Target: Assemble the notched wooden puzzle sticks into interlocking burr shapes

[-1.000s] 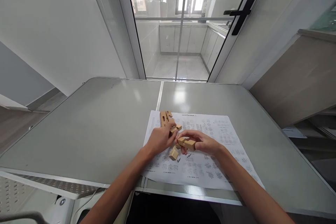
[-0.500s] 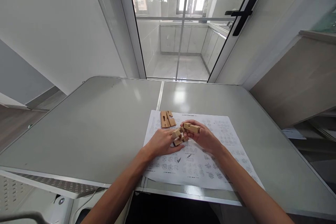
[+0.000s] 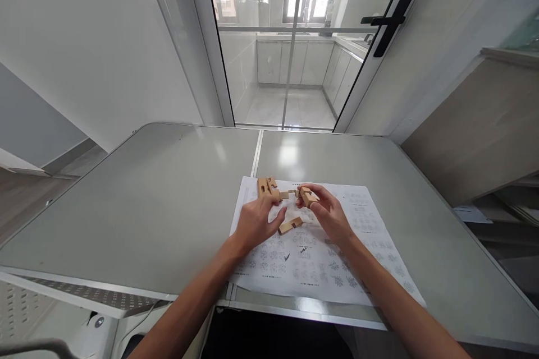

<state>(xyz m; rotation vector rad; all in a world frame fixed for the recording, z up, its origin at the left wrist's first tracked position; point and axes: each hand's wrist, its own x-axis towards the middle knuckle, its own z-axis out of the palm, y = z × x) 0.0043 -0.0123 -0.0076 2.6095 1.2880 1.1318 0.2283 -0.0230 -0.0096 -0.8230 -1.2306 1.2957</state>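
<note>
My right hand (image 3: 326, 210) grips notched wooden puzzle blocks (image 3: 309, 196) between thumb and fingers, a little above the printed sheet (image 3: 337, 269). My left hand (image 3: 257, 221) is open, its thumb spread away from the fingers. Its fingertips reach a small wooden block (image 3: 284, 195), partly hidden by them. Just beyond that hand lie slotted flat wooden pieces (image 3: 266, 184), their near ends covered by the fingers. Between my hands, a notched wooden bar (image 3: 290, 225) rests on the sheet by itself.
The sheet carries rows of small printed diagrams and lies on a grey table (image 3: 126, 207) with a seam down its middle. Beyond the far edge stands a glass door with a black handle (image 3: 389, 22). A wooden shelf unit (image 3: 475, 129) is at the right.
My left hand has drawn apart from the right and opened, moving the small block toward the flat pieces. The blocks in my right hand have turned. The bar on the sheet is now uncovered.
</note>
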